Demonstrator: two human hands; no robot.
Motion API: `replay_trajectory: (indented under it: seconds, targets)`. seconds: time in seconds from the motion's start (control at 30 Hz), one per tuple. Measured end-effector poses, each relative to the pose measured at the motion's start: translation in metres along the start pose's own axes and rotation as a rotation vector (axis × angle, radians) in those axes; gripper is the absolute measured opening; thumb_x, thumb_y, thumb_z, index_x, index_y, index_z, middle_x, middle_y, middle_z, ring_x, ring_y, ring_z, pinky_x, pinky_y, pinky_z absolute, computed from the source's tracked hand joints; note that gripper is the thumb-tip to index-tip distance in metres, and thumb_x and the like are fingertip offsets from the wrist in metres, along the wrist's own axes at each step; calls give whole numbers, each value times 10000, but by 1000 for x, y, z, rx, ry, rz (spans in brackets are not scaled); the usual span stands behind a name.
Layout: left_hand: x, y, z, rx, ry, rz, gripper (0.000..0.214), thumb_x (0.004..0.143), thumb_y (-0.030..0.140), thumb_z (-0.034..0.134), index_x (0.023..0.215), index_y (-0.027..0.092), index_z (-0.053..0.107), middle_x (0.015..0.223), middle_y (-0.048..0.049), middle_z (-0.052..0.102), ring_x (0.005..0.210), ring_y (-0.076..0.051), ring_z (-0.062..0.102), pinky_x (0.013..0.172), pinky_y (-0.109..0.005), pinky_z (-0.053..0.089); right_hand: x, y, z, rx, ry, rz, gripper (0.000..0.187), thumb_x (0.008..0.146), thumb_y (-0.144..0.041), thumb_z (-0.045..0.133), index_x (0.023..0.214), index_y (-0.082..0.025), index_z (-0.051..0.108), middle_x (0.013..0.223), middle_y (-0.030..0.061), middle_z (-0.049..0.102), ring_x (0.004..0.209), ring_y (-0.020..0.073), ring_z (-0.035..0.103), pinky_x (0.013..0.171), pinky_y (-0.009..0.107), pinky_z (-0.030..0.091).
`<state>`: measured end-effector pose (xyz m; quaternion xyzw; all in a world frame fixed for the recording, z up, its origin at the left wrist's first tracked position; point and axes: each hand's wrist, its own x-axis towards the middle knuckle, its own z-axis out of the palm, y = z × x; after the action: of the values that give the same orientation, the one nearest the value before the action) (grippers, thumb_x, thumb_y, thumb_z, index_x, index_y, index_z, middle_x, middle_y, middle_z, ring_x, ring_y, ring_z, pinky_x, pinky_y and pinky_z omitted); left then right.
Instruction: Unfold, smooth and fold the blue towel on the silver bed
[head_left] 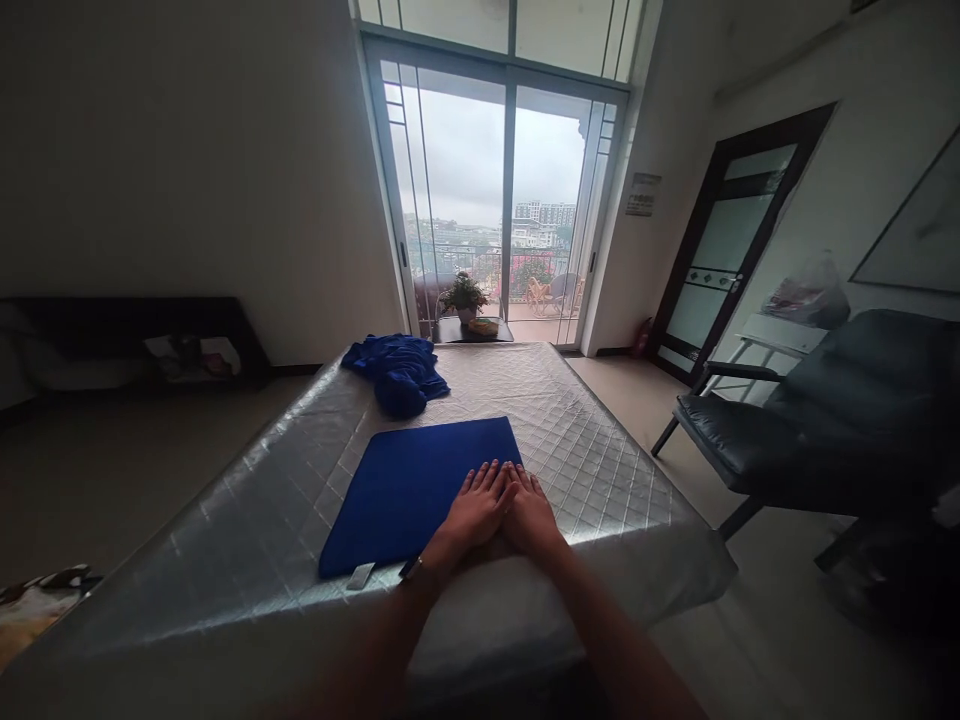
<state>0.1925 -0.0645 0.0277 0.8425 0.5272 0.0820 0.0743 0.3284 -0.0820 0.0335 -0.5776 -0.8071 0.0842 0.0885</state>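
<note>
Both my hands lie flat, side by side, at the right edge of a blue mat-like cloth (412, 490) spread on a mattress. My left hand (480, 503) has its fingers stretched out over the cloth's right part. Touching it, my right hand (529, 510) rests with extended fingers at the cloth's right edge, whose lower corner is hidden under the hands. A pale tag (361, 576) sticks out from the cloth's near left edge. Farther back on the mattress, a crumpled heap of blue fabric (399, 372) lies at the left.
The silvery quilted mattress (600, 460) fills the middle. A black armchair (810, 410) stands to its right, near a white stand (784, 335) holding a plastic bag (810, 292). Beyond the far edge are a potted plant (465, 297) and sliding glass doors (510, 200). Patterned fabric (45, 600) lies at lower left.
</note>
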Motion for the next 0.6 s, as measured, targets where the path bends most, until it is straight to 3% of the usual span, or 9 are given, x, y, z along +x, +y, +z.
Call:
replay_trajectory:
  seconds: [0.13,0.37,0.5,0.6]
  targets:
    - [-25,-37,-1,64,12,-71,638,1037,538,187,1595,242,279,1667,-87,246,1554,-274,162,1250,-535,164,0,-2,0,51,31,41,649,1046,-424,239,1589,-71,263,1662,96,200,1551,220,143,1259,418,109]
    - [-105,-130,-9,206,-11,-295,586,1035,449,260,1580,245,324,1678,-88,216,1552,-306,161,1228,-559,189,0,-4,2,60,48,47,664,1047,-466,223,1597,-94,252,1662,81,197,1552,213,136,1260,418,103]
    - [-143,-167,-10,265,-3,-225,490,977,386,442,1446,294,546,1658,-78,296,1550,-338,163,1210,-572,226,1,-4,1,58,23,58,667,1046,-451,234,1595,-72,242,1666,89,174,1554,217,124,1261,411,87]
    - [-155,-180,-13,244,-22,-216,472,970,394,458,1415,292,580,1628,-98,364,1530,-328,245,1197,-547,276,2,-3,1,52,13,69,665,1047,-442,239,1595,-64,233,1668,90,169,1554,220,125,1260,409,82]
